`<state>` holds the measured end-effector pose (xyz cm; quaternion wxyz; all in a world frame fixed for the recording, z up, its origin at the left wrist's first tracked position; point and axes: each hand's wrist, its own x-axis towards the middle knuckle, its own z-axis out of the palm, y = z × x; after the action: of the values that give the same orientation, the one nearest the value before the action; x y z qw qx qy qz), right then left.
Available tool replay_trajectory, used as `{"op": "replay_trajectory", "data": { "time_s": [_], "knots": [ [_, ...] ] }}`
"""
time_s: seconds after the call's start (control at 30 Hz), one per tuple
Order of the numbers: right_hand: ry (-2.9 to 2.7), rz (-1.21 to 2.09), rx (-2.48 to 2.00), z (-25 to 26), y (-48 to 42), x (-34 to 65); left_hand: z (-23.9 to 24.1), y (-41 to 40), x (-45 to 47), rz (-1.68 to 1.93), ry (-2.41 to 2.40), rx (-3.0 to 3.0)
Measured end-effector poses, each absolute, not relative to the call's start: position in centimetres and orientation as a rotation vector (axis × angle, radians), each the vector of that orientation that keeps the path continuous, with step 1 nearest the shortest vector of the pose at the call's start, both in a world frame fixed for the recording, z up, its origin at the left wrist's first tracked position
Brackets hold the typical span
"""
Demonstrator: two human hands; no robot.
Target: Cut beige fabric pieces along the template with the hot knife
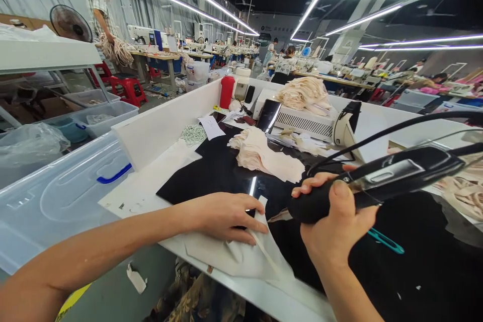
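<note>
My left hand [230,216] lies on a white piece of cloth [269,249] near the table's front edge, its fingers outstretched and spread across the cloth. Fingers and thumb of my right hand [339,221] wrap round a black corded hand tool [396,176], held above a black sheet [407,271]. Its cable runs off to the right. Beyond my hands, a layered stack of cream fabric pieces [264,156] rests on the dark surface. A teal slim tool [385,240], partly covered by my right hand, lies on the black sheet.
At the table's back stand a white machine [302,123] with more cream fabric [304,94] on it, a phone [268,115] and a red bottle [227,91]. White side walls edge the table. A clear plastic bin [75,176] stands left. Another person [101,15] holds fabric strips farther off.
</note>
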<state>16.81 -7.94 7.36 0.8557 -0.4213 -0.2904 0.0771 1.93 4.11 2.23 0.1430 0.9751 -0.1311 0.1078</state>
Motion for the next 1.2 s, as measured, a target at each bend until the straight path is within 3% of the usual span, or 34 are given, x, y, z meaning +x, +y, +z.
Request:
{"op": "replay_trajectory", "data": {
  "time_s": [0.83, 1.2],
  "knots": [
    [-0.646, 0.157, -0.918, 7.2, -7.0, 17.7, 1.6, 4.0, 2.2, 0.447, -0.340, 2.739],
    [-0.743, 0.027, -1.320, 7.2, -11.2, 22.4, 1.7, 2.8, 3.6, 0.477, -0.059, 3.065]
  ]
}}
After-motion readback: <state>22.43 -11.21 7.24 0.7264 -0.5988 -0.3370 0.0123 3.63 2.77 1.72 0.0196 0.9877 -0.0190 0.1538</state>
